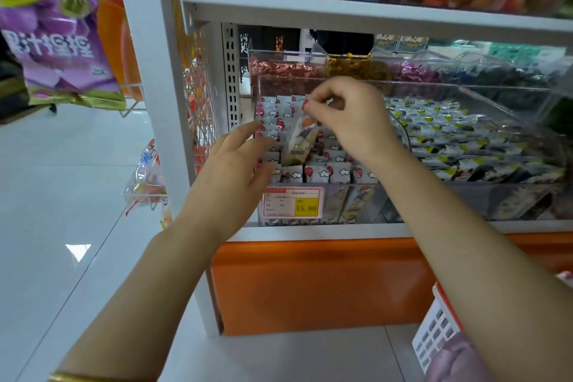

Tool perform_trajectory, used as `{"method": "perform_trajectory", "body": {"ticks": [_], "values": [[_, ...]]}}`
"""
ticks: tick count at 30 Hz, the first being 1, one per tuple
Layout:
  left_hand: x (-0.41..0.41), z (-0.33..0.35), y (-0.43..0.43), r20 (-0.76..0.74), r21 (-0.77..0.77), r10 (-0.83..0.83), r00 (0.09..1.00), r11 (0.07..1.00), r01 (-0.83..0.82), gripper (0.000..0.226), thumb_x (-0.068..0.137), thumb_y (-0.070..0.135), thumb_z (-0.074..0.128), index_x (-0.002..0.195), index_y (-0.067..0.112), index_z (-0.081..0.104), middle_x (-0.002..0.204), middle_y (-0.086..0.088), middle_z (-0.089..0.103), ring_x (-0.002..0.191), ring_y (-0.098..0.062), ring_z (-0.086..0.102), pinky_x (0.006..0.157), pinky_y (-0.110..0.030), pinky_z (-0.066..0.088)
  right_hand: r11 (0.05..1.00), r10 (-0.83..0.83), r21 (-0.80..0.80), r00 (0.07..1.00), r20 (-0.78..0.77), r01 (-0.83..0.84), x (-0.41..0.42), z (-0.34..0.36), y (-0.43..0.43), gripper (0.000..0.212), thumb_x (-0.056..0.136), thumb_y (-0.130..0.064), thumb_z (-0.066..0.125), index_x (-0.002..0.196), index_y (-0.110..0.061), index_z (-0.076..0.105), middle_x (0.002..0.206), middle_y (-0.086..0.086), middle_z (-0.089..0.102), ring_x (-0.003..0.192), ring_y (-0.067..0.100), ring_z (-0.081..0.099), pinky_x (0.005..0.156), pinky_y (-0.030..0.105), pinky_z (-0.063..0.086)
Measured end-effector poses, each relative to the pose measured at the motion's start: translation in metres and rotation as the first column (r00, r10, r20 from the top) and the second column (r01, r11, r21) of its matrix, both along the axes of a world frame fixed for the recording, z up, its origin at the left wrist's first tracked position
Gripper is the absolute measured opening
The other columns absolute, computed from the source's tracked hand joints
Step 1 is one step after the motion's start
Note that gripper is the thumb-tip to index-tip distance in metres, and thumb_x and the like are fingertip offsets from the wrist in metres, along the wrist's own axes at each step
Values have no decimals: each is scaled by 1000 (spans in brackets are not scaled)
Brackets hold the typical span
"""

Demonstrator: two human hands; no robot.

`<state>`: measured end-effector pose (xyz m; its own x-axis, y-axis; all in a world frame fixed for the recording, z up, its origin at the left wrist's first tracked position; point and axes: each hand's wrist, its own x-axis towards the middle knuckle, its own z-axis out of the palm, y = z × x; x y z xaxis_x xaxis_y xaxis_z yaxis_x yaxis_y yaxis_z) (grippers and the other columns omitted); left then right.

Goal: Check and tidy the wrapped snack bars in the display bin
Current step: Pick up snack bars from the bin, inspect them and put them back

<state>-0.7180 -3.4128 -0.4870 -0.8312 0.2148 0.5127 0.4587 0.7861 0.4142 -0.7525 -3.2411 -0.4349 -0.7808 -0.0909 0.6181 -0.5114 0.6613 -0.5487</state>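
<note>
One white shelf unit (341, 6) with an orange base panel (310, 282) fills the view. Purple bags (59, 40) are hung on a rack to its left. On the lower shelf, a clear display bin (366, 205) is set at the left end, with a wider neighbouring bin (496, 201) of black-white-yellow packets just beside it on the right. Rear bins (285, 68) of foil-wrapped sweets are seen behind both.

The display bin is packed with white-and-red snack bars (319, 172), stood upright in rows.

The left hand (235, 164) is held at the bin's left side, fingers straight and spread apart over the outer rows; contact with the bars cannot be told.

The right hand (350, 115) is raised over the middle of the bin, fingers curled together and clamped on the top end of one held bar (302, 139). That bar hangs down, slightly tilted, its lower end near the rows; whether it touches them cannot be told.

A red-framed price tag (293, 201) reading 15.80 is fixed to the bin's front wall, at its left.
</note>
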Motion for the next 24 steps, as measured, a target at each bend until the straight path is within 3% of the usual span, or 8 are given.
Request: {"method": "perform_trajectory", "body": {"ticks": [3, 5, 7, 10, 12, 16, 20, 24], "values": [[3, 2, 2, -76, 82, 46, 996, 996, -39, 40, 93, 25, 51, 131, 14, 52, 128, -3, 48, 122, -21, 42, 99, -25, 30, 973, -56, -226, 997, -62, 40, 21, -7, 13, 5, 90, -13, 59, 86, -16, 60, 80, -4, 62, 71, 9, 61, 64, 21, 51], [6, 4, 5, -60, 163, 50, 997, 986, -40, 42, 93, 29, 51, 132, 15, 50, 113, 3, 44, 107, -15, 49, 92, -19, 36, 908, -76, -416, 997, -33, 55, 33, -15, 20, 8, 92, -11, 56, 85, -15, 60, 82, 5, 64, 67, 13, 64, 56, 22, 54], [9, 4, 9, 12, 225, 17, 1000, 974, -19, 42, 93, 34, 47, 131, 17, 51, 108, 6, 44, 90, -5, 50, 78, -3, 35, 811, -37, -582, 998, 47, 57, 42, -22, 24, 12, 92, -10, 56, 82, -14, 62, 76, 4, 65, 59, 11, 63, 53, 23, 54], [14, 3, 17, 100, 328, -112, 989, 942, 73, 25, 95, 33, 41, 100, 17, 60, 86, -1, 57, 71, -4, 55, 57, -8, 40, 643, 118, -764, 979, 166, 51, 51, -32, 24, 14, 92, -8, 56, 79, -10, 63, 64, -2, 67, 52, 12, 62, 52, 23, 53], [16, 4, 21, 143, 459, -192, 971, 882, 107, 26, 97, 26, 40, 82, 13, 56, 71, -1, 58, 56, -1, 54, 47, -11, 39, 539, 222, -841, 956, 190, 42, 54, -37, 23, 14, 90, -6, 56, 80, -8, 64, 63, -2, 68, 53, 11, 63, 53, 22, 53], [17, 8, 20, 240, 695, -269, 933, 719, 28, 27, 98, 25, 40, 85, 14, 61, 65, 2, 63, 53, -4, 54, 45, -19, 43, 326, 434, -944, 879, 200, 54, 57, -39, 32, 13, 85, 4, 56, 94, -1, 64, 69, 4, 71, 60, 13, 67, 56, 19, 54], [15, 7, 16, 262, 776, -265, 928, 629, -39, 30, 98, 29, 42, 85, 11, 63, 57, 6, 61, 51, -5, 52, 44, -18, 43, 279, 530, -955, 813, 240, 100, 56, -43, 34, 31, 67, 5, 63, 98, 1, 63, 73, 9, 72, 65, 17, 70, 58, 19, 55], [14, 4, 14, 277, 833, -248, 928, 543, -103, 26, 94, 29, 51, 77, 11, 58, 54, 4, 59, 46, -6, 49, 43, -19, 42, 261, 559, -961, 797, 229, 93, 56, -45, 33, 20, 60, 3, 64, 75, -7, 75, 71, 9, 72, 64, 17, 70, 56, 19, 55]]}}
